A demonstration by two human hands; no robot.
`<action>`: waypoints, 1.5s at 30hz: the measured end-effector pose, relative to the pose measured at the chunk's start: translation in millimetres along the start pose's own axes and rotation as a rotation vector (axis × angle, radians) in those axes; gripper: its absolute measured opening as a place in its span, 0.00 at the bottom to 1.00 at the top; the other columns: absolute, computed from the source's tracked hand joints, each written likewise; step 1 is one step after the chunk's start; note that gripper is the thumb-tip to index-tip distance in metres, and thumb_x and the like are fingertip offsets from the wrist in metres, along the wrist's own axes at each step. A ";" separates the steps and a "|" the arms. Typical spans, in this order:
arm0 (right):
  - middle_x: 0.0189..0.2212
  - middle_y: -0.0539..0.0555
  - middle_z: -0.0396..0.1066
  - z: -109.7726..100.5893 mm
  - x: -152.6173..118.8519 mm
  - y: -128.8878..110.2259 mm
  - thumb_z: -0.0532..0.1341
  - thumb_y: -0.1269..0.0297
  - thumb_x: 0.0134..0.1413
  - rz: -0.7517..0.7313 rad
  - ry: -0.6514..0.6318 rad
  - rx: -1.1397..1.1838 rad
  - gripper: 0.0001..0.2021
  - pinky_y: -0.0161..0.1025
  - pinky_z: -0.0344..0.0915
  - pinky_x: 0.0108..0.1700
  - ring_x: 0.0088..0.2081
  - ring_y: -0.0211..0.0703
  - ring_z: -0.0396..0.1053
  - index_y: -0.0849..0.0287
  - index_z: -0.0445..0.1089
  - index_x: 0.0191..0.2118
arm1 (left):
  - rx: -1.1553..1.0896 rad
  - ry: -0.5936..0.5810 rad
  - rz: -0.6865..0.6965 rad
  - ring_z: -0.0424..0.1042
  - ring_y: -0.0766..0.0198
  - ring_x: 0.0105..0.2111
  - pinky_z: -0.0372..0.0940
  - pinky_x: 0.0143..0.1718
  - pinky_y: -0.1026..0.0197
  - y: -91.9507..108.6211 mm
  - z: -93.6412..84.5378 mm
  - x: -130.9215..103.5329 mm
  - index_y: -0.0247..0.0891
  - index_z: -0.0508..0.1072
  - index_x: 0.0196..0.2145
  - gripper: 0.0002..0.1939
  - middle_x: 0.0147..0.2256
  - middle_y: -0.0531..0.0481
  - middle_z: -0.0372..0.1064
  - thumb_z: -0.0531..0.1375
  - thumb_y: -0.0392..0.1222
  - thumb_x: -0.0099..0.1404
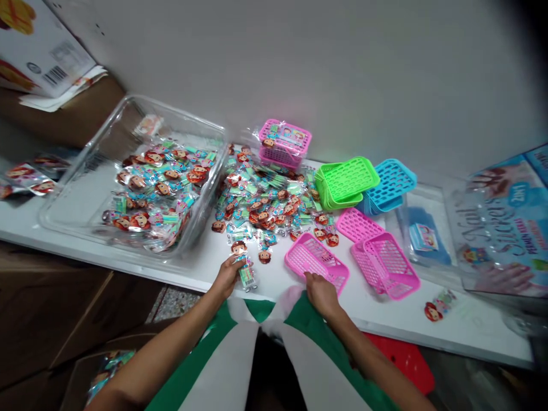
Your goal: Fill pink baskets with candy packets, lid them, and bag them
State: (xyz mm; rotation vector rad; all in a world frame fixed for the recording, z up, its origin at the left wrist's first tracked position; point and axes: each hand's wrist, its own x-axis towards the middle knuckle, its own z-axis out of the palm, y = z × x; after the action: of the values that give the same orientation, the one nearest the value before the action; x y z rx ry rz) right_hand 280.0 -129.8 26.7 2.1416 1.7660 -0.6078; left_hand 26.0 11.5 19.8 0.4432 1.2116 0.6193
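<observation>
My left hand (228, 276) pinches a small clear packet (247, 274) with a cartoon figure and green strips inside, just above the table's front edge. With its fingers closed on the near rim, my right hand (321, 292) holds a pink plastic basket (314, 257), which looks empty. Beyond both hands spreads a loose pile of similar packets (274, 200). More pink baskets (385, 265) lie nested on their side to the right of my right hand, beside a flat pink lattice lid (358, 224).
A clear plastic tub (192, 240) at left holds many packets. Along the wall stand a wrapped pink basket (285, 142), green baskets (345, 180) and blue ones (391, 182). A nail stickers box (509, 222) is at right, near a single packet (440, 305) on the white table (483, 325).
</observation>
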 end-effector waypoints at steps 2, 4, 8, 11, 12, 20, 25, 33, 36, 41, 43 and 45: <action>0.38 0.59 0.70 9.6 -15.8 5.6 0.49 0.71 0.61 -0.030 -0.033 -0.016 0.14 0.36 0.61 0.34 0.41 0.47 0.69 0.59 0.65 0.48 | 0.006 -0.016 -0.006 0.73 0.63 0.24 0.67 0.26 0.64 -2.7 2.5 1.4 0.34 0.70 0.36 0.15 0.28 0.49 0.75 0.66 0.35 0.49; 0.38 0.58 0.70 16.3 -22.6 9.0 0.49 0.71 0.60 -0.020 -0.055 -0.016 0.13 0.36 0.61 0.33 0.40 0.47 0.69 0.58 0.66 0.47 | 0.012 -0.029 -0.017 0.73 0.63 0.24 0.67 0.26 0.63 -3.5 5.1 3.3 0.33 0.70 0.35 0.14 0.28 0.48 0.75 0.66 0.35 0.49; 0.40 0.60 0.70 13.9 -17.0 16.9 0.49 0.73 0.59 0.113 -0.022 -0.001 0.16 0.37 0.61 0.35 0.41 0.48 0.69 0.62 0.64 0.51 | 0.033 -0.081 -0.024 0.73 0.62 0.24 0.67 0.26 0.63 0.6 5.7 8.0 0.33 0.70 0.35 0.15 0.28 0.47 0.75 0.66 0.36 0.49; 0.46 0.67 0.68 -3.2 -13.5 16.4 0.52 0.62 0.60 0.176 0.090 -0.006 0.20 0.44 0.62 0.42 0.45 0.54 0.67 0.68 0.61 0.55 | 0.043 -0.120 -0.008 0.74 0.61 0.27 0.68 0.27 0.62 6.7 1.5 10.1 0.34 0.71 0.38 0.18 0.29 0.48 0.75 0.68 0.39 0.49; 0.49 0.69 0.66 -10.4 -11.8 12.2 0.53 0.57 0.60 0.164 0.172 0.004 0.24 0.46 0.62 0.45 0.48 0.57 0.65 0.69 0.59 0.57 | 0.049 -0.123 0.000 0.74 0.61 0.27 0.68 0.28 0.62 8.6 -0.7 10.7 0.34 0.71 0.38 0.19 0.29 0.48 0.75 0.68 0.40 0.49; 0.58 0.63 0.60 -33.2 92.2 -72.9 0.47 0.72 0.61 -0.197 0.252 0.038 0.23 0.44 0.61 0.46 0.52 0.52 0.62 0.57 0.56 0.61 | 0.195 0.022 -0.098 0.73 0.61 0.22 0.64 0.22 0.64 20.7 -24.5 16.3 0.33 0.71 0.34 0.18 0.25 0.47 0.75 0.70 0.42 0.46; 0.55 0.62 0.65 -35.9 149.8 -76.3 0.48 0.73 0.61 -0.258 0.220 -0.025 0.20 0.47 0.58 0.50 0.52 0.52 0.61 0.57 0.64 0.56 | 0.102 0.019 -0.054 0.74 0.61 0.24 0.68 0.26 0.62 26.3 -31.8 16.0 0.34 0.70 0.35 0.15 0.28 0.46 0.75 0.67 0.36 0.48; 0.30 0.53 0.74 -60.4 126.7 -46.6 0.57 0.58 0.53 0.005 0.267 1.219 0.11 0.41 0.66 0.40 0.35 0.45 0.70 0.59 0.71 0.32 | -0.100 -0.005 -0.032 0.72 0.63 0.20 0.68 0.23 0.62 8.8 3.8 22.6 0.31 0.69 0.33 0.10 0.25 0.47 0.74 0.64 0.31 0.51; 0.28 0.51 0.72 -65.8 106.7 -53.1 0.66 0.57 0.40 0.123 0.107 1.857 0.12 0.38 0.68 0.35 0.33 0.42 0.70 0.59 0.68 0.30 | -0.138 -0.047 -0.006 0.73 0.62 0.24 0.69 0.27 0.60 6.8 25.0 19.0 0.33 0.70 0.34 0.10 0.28 0.47 0.74 0.65 0.36 0.53; 0.28 0.49 0.70 -64.7 75.2 -71.7 0.70 0.59 0.36 0.065 -0.105 2.040 0.16 0.36 0.70 0.34 0.31 0.38 0.70 0.59 0.67 0.31 | -0.203 -0.180 0.150 0.74 0.61 0.32 0.68 0.35 0.61 10.4 51.6 7.9 0.35 0.71 0.38 0.19 0.35 0.46 0.75 0.69 0.43 0.50; 0.27 0.47 0.68 -59.4 70.8 -77.5 0.67 0.54 0.40 0.089 -0.121 1.938 0.18 0.37 0.70 0.32 0.30 0.39 0.70 0.58 0.65 0.34 | -0.169 -0.153 0.188 0.75 0.59 0.33 0.68 0.35 0.61 10.8 56.1 6.1 0.34 0.71 0.38 0.22 0.35 0.45 0.76 0.71 0.43 0.47; 0.28 0.47 0.67 -51.7 72.3 -81.7 0.66 0.51 0.42 0.131 -0.039 1.772 0.21 0.37 0.69 0.28 0.29 0.40 0.70 0.56 0.62 0.39 | -0.132 -0.128 0.216 0.75 0.58 0.34 0.67 0.36 0.61 9.3 57.7 6.0 0.33 0.71 0.37 0.22 0.35 0.44 0.76 0.72 0.42 0.44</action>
State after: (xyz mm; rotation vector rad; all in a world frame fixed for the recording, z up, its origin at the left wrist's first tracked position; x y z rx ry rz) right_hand 218.1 -26.8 38.3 2.8478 0.8245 -2.8286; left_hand 80.5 22.9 38.5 0.4984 1.0025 0.8383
